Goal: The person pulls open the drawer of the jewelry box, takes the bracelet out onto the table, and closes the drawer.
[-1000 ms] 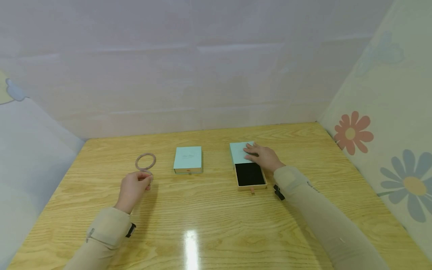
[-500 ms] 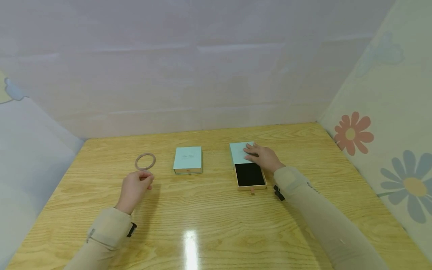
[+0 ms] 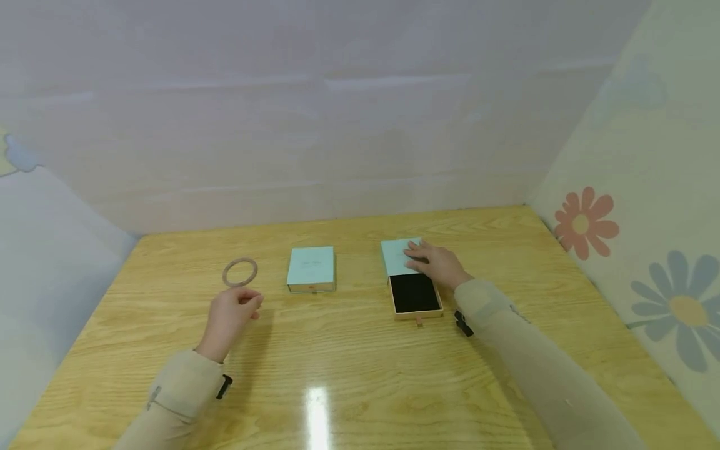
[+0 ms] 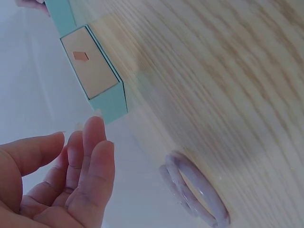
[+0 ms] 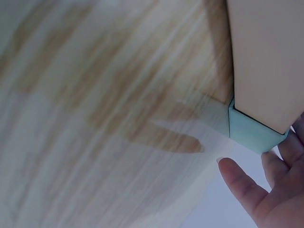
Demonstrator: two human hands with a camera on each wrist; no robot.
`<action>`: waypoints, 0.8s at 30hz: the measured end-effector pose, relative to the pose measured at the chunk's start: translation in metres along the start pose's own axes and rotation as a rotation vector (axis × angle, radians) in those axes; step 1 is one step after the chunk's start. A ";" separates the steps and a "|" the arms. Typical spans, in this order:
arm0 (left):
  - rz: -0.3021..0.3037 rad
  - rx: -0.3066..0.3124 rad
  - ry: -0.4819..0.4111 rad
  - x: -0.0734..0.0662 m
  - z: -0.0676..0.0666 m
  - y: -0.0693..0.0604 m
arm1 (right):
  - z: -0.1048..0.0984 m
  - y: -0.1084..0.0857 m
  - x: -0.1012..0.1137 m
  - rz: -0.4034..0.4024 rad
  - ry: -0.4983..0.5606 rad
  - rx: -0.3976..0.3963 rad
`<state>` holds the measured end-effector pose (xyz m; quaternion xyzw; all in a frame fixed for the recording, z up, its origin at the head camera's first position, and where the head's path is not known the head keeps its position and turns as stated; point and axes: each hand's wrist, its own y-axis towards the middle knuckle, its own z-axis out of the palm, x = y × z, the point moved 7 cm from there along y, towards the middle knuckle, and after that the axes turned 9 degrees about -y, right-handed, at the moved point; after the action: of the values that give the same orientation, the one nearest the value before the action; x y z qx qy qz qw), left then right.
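Note:
My left hand [image 3: 229, 319] hovers over the table just in front of a pale mauve bangle [image 3: 240, 259]. Its thumb and fingers stand apart with nothing between them in the left wrist view. There the bangle [image 4: 209, 194] lies beyond the fingers and shows overlapping rings; whether these are two bangles I cannot tell. Over at the right, my right hand [image 3: 441, 265] rests on the teal sleeve of a drawer-style gift box [image 3: 394, 256]. The box's drawer [image 3: 416, 294], lined in black, is pulled out toward me. In the right wrist view the thumb is off the box.
A second teal gift box [image 3: 311, 265], its drawer pushed in, stands between the bangle and the pulled-out box. Wood-grain table [image 3: 349, 362] surrounds them. A pale sheet [image 3: 337, 156] rises behind the table, and a flower-printed sheet [image 3: 664, 219] borders the right.
A ring-like thing at my left fingertips a second ago no longer shows there. The left hand has shifted slightly right. My right hand and the pulled-out box have stayed put.

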<state>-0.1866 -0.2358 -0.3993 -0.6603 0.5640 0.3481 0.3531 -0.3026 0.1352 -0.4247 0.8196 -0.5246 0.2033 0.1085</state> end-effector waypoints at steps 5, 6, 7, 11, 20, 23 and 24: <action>0.022 -0.002 0.020 -0.005 0.006 0.000 | -0.001 0.000 0.000 -0.003 0.008 -0.005; 0.023 -0.001 0.027 -0.006 0.007 0.000 | 0.000 0.000 0.000 -0.002 0.009 -0.004; 0.023 -0.001 0.032 -0.007 0.008 0.000 | 0.000 0.000 -0.001 -0.001 0.008 -0.002; -0.002 0.012 0.008 -0.007 0.013 0.000 | 0.001 0.002 -0.001 -0.007 0.002 -0.001; -0.009 0.019 -0.068 -0.010 0.020 -0.004 | 0.000 0.002 -0.002 -0.001 0.007 -0.006; -0.006 0.010 -0.079 -0.012 0.022 -0.005 | -0.001 0.003 -0.002 0.000 0.013 -0.006; -0.007 0.010 -0.084 -0.012 0.023 -0.005 | -0.001 0.002 -0.002 -0.001 0.013 -0.006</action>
<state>-0.1845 -0.2096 -0.4005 -0.6454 0.5481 0.3716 0.3809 -0.3058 0.1363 -0.4250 0.8181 -0.5243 0.2069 0.1145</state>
